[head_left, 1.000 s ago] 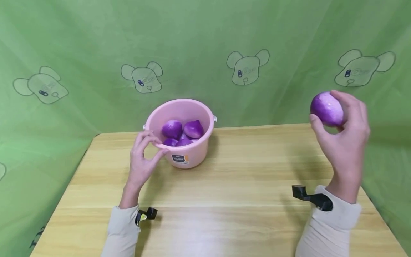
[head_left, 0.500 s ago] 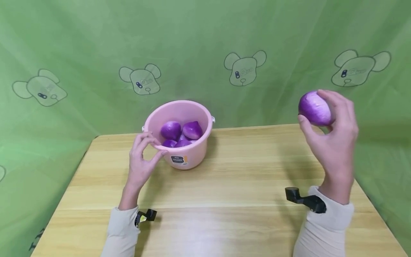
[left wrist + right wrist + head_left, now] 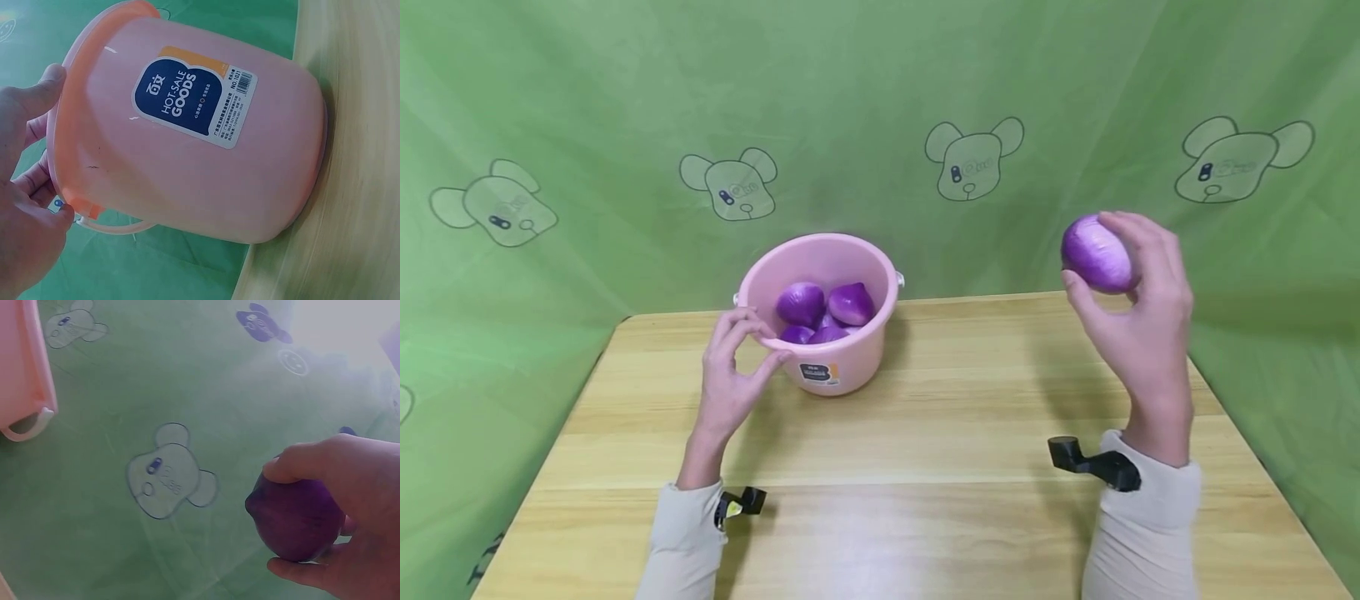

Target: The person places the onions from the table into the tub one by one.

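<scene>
A pink bucket [image 3: 867,350] stands upright at the back of the table, left of centre. Several purple onions [image 3: 801,303] lie inside it. My left hand [image 3: 730,383] pinches the near left part of the bucket's rim between thumb and fingers; the left wrist view shows the bucket's label [image 3: 187,100] close up. Well to the right of the bucket, my right hand [image 3: 1150,321] holds another purple onion [image 3: 1097,254] up in the air, above table height. In the right wrist view this onion's pointed tip [image 3: 251,505] sticks out past the fingers.
The wooden table [image 3: 955,433] reaches back to a green curtain [image 3: 850,83] printed with bear heads, which also hangs at both sides. A white handle [image 3: 31,428] hangs at the bucket's side. Each sleeve carries a black mount [image 3: 1093,462].
My right hand has moved left with the onion, towards the bucket, at about the same height. The left hand and the bucket have stayed in place.
</scene>
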Demonstrator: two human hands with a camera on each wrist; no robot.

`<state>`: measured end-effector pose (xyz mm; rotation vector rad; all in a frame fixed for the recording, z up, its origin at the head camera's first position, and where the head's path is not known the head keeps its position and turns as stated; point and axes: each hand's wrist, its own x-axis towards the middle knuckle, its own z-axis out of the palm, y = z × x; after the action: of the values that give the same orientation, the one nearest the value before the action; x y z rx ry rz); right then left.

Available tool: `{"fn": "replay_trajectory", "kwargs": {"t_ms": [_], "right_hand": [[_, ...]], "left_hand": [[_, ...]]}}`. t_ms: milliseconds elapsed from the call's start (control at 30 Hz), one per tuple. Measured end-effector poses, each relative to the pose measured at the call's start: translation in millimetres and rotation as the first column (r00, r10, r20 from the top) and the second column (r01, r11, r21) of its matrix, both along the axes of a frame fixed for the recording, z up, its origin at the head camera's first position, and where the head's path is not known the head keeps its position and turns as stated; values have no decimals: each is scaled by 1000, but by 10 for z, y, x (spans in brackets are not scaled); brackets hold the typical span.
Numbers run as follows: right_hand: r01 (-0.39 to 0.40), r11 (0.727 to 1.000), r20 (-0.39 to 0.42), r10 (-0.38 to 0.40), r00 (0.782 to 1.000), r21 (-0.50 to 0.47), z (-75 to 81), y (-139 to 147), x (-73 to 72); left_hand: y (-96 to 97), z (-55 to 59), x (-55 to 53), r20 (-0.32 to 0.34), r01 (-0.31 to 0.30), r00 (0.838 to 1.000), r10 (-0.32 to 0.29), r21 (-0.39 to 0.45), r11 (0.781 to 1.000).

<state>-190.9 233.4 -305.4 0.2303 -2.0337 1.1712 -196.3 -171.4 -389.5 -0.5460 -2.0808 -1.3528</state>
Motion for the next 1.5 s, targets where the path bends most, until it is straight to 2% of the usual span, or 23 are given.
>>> {"fn": "replay_trajectory", "kwargs": {"t_ms": [267, 533, 633, 833, 1000, 1133, 1367, 1500], "right_hand": [[-46, 995, -5, 47, 999, 91, -175, 1, -204], [-65, 993, -5, 66, 998, 99, -214, -5, -225], [-76, 991, -6, 77, 997, 109, -212, -47, -221], [-95, 983, -17, 99, 995, 158, -209, -158, -252], [-109, 981, -26, 114, 993, 159, -199, -213, -279], [-112, 981, -19, 117, 993, 158, -200, -250, -296], [-164, 972, -19, 169, 985, 166, -222, -336, -367], [-183, 969, -28, 190, 981, 169, -206, -377, -432]], "left_hand": [[36, 6, -5, -1, 1, 1000, -1, -1, 1000], [63, 11, -12, -4, 4, 1000, -4, -4, 1000], [43, -39, -39, -7, 7, 1000, -7, 2, 1000], [-50, -243, -191, -21, -2, 1000, 2, -7, 1000], [-82, -291, -244, -28, -1, 1000, 1, -10, 1000], [-62, -253, -223, -30, -3, 1000, 3, -15, 1000], [17, -25, -54, -9, 5, 1000, -5, -7, 1000], [27, 46, -25, -3, 7, 1000, -7, -14, 1000]]}}
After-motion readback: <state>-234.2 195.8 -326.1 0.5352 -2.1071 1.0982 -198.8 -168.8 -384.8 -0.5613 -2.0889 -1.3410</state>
